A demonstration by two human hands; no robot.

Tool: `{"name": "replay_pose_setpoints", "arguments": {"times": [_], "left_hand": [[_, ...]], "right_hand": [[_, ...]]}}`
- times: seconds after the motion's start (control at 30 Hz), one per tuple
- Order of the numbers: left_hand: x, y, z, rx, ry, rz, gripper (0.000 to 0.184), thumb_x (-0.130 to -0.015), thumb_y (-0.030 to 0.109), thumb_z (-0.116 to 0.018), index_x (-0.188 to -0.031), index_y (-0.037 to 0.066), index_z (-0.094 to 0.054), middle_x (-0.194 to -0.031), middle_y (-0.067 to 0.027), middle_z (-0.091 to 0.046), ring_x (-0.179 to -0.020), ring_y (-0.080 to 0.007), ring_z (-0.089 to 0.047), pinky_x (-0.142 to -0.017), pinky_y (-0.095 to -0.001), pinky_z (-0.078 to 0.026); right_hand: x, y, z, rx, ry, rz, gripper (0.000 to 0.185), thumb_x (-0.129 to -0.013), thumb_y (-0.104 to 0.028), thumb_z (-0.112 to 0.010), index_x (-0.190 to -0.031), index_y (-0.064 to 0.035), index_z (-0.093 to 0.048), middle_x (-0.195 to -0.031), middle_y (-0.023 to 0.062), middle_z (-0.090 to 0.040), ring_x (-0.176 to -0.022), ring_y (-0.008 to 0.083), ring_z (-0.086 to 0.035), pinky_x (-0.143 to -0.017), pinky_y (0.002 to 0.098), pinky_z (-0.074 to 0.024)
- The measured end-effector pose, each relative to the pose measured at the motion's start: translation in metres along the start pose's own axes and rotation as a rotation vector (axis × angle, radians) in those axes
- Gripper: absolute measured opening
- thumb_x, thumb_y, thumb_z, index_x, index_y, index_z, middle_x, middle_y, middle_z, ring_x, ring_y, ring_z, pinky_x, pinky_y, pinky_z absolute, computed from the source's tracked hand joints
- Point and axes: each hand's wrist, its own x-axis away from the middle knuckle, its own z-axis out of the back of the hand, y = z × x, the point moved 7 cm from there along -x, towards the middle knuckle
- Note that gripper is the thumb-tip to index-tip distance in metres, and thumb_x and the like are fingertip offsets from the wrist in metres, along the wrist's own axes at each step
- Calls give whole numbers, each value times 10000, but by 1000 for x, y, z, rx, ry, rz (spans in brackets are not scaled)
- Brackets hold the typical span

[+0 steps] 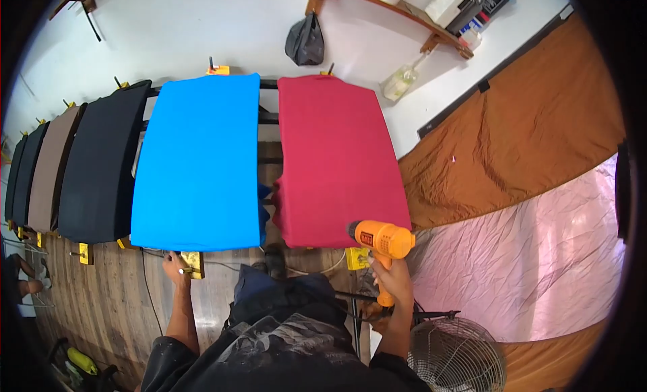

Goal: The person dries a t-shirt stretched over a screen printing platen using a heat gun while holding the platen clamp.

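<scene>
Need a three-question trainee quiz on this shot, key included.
1. Which hand holds the orange pistol-shaped power tool: A left, B right, C both?
2. True or false: the bright-blue fabric-covered panel sits between the wide black fabric-covered panel and the crimson fabric-covered panel.
3. Fill in the colour: the left hand is beside a small ____ rectangular block.

Key: 1. B, the right hand. 2. True. 3. Yellow.

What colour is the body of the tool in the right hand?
Orange: the tool shows it in the head view.
</scene>
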Motion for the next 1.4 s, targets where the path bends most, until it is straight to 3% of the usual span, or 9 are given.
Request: {"name": "replay_pose_setpoints", "arguments": {"times": [0.1,0.23,0.3,0.4,0.6,0.77,1.07,1.23,1.4], "left_hand": [[-6,-17,0,78,-31,43,385,-900,269,-505,-922,-96,-625,-804,-168,-639,-733,-271,-602,-691,-403,-453],[16,-44,-6,839,75,605,477,-928,268,-428,-1261,-71,-464,-1121,-135,-605,-955,-263,-601,-837,-413,-469],[21,-64,-7,821,33,631,491,-904,347,-445,-1218,-29,-487,-1086,-133,-614,-973,-268,-603,-857,-412,-469],[45,-44,-25,976,-163,829,451,-890,416,-451,-1115,38,-552,-1021,-104,-641,-872,-258,-625,-749,-407,-508],[11,-74,-33,752,-483,641,346,-918,326,-382,-1037,70,-583,-940,-70,-658,-766,-230,-650,-663,-379,-550],[9,-88,-28,836,-222,755,343,-897,308,-399,-1062,66,-578,-972,-76,-659,-805,-254,-645,-704,-399,-530],[49,-18,-14,472,-12,974,385,-869,386,-475,-955,34,-606,-884,-101,-649,-725,-263,-605,-634,-402,-477],[24,-40,-21,538,-34,835,385,-877,367,-478,-924,12,-619,-871,-129,-655,-721,-278,-607,-643,-413,-468],[12,-56,-10,453,-24,658,389,-885,348,-481,-894,-10,-633,-858,-156,-661,-717,-292,-609,-652,-424,-460]], "right_hand": [[-5,-1,1,53,-7,-4,221,-848,-133,-636,-996,22,-586,-660,51,-574,-520,127,-564,-489,284,-440],[-8,8,8,31,-40,-51,235,-845,-134,-633,-1014,24,-586,-743,101,-614,-634,187,-621,-586,319,-477],[-10,8,11,111,5,31,250,-839,-131,-639,-1027,25,-586,-829,132,-631,-748,239,-635,-675,345,-482],[-13,12,12,141,5,178,212,-865,-122,-648,-1005,17,-572,-707,17,-564,-553,86,-530,-486,247,-433],[-16,1,12,176,9,345,239,-860,-112,-646,-1032,35,-571,-789,62,-592,-586,121,-554,-525,271,-449],[-17,-12,15,153,10,172,200,-837,-115,-642,-986,15,-616,-934,193,-640,-884,373,-619,-758,407,-476],[-21,-13,9,60,55,194,204,-841,-129,-636,-988,10,-612,-953,180,-634,-922,379,-594,-792,421,-460],[-23,-25,10,149,149,284,246,-838,-124,-635,-1041,10,-601,-937,186,-638,-904,375,-606,-790,408,-468],[-31,-11,1,95,72,234,225,-833,-116,-668,-986,25,-582,-740,61,-596,-561,122,-566,-509,288,-437]]}}
